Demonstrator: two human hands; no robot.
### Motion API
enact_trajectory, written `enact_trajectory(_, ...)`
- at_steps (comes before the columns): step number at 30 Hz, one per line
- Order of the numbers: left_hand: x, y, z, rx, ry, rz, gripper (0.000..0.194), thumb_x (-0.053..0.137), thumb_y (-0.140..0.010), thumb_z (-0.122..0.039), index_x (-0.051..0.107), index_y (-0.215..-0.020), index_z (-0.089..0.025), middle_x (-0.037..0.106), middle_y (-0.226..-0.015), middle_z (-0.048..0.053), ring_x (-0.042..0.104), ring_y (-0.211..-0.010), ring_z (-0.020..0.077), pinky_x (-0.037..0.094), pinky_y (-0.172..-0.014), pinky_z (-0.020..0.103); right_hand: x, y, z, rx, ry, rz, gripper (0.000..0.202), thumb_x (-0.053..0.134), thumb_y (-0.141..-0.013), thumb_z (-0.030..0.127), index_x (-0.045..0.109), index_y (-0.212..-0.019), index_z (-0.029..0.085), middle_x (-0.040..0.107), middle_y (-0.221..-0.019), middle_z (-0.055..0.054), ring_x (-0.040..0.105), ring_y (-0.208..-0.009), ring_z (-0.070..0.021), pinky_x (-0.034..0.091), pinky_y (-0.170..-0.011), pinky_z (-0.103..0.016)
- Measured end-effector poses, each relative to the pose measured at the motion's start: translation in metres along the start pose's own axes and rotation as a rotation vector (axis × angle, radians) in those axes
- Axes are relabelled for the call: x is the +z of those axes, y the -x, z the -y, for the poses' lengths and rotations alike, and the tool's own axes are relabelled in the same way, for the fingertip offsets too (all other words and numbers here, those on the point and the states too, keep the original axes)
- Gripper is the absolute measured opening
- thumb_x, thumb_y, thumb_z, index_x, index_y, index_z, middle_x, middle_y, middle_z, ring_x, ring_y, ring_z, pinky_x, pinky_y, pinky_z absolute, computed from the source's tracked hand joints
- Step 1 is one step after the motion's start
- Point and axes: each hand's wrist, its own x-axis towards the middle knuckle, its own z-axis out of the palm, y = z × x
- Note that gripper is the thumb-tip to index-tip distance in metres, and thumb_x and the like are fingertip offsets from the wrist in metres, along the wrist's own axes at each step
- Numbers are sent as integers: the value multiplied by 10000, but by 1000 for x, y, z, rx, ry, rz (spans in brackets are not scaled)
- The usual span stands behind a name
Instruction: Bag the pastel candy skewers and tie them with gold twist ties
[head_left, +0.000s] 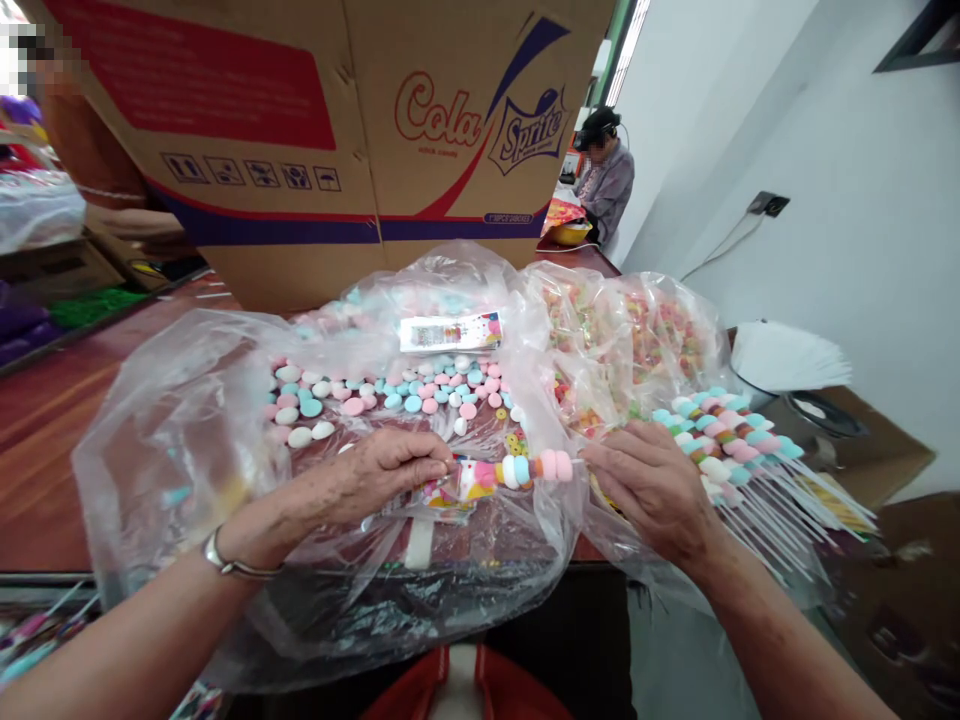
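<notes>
My left hand (405,465), with a metal bangle at its wrist, pinches the left end of a small printed plastic wrapper (476,480). A candy skewer (556,466) of pink, white and blue pieces lies level between my hands, its left end at or inside the wrapper; I cannot tell how far in. The fingers of my right hand (649,485) are closed on the white stick at the skewer's right end. Below the wrapper, more printed wrappers (450,515) lie on clear plastic. Loose pink, white and blue candies (405,390) are spread just beyond my hands.
A stack of printed cards (450,333) rests on the candy bag. Bagged gummy candies (637,330) lie at the right, beside a pile of finished-looking skewers (727,435). A large cardboard box (360,150) stands behind. Another person (609,180) sits at the far right.
</notes>
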Motion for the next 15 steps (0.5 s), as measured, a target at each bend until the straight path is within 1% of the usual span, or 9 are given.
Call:
enact_trajectory(3,-3,-8,-1,-19,-1,37,311,456,-974,-368,661,-874,-156,613,-776,-1,528,-711,125,408,-657,208,7,0,-1,11,-37,-21,183,499,-944,147,674,-972,194,693,-825,-43,539,-767,-183,385,-717,-350)
enact_trajectory(6,-7,-14,-6,-48,-13,60,311,463,-964,-374,651,-853,-153,590,-771,-5,514,-709,125,397,-656,213,12,0,-2,38,-35,-35,178,501,-948,162,673,-986,189,690,-841,-50,555,-789,-191,385,-725,-351)
enact_trajectory(8,-10,-17,-13,-101,-18,84,293,485,-950,-386,639,-845,-160,575,-767,-13,509,-707,126,392,-648,213,13,-1,-3,60,-46,-62,181,497,-955,176,671,-1000,192,692,-868,-54,575,-817,-193,396,-740,-349)
enact_trajectory(10,-12,-17,-22,-175,1,137,292,524,-925,-423,634,-836,-167,555,-761,-20,495,-701,131,382,-622,213,14,-2,-4,72,-52,-62,185,493,-961,188,673,-1004,195,691,-880,-55,587,-838,-194,405,-757,-347)
enact_trajectory(12,-11,-17,-30,-205,49,205,307,549,-904,-462,651,-886,-173,569,-802,-16,503,-732,143,386,-627,217,15,-5,-4,61,-40,-43,187,491,-961,187,676,-987,189,683,-856,-54,579,-825,-197,401,-754,-347)
enact_trajectory(15,-6,-17,-35,-163,87,269,332,557,-900,-477,661,-1024,-187,595,-851,-13,515,-755,148,384,-639,219,15,-7,-6,27,-32,-14,196,485,-958,181,681,-958,189,673,-822,-49,547,-785,-192,394,-737,-342)
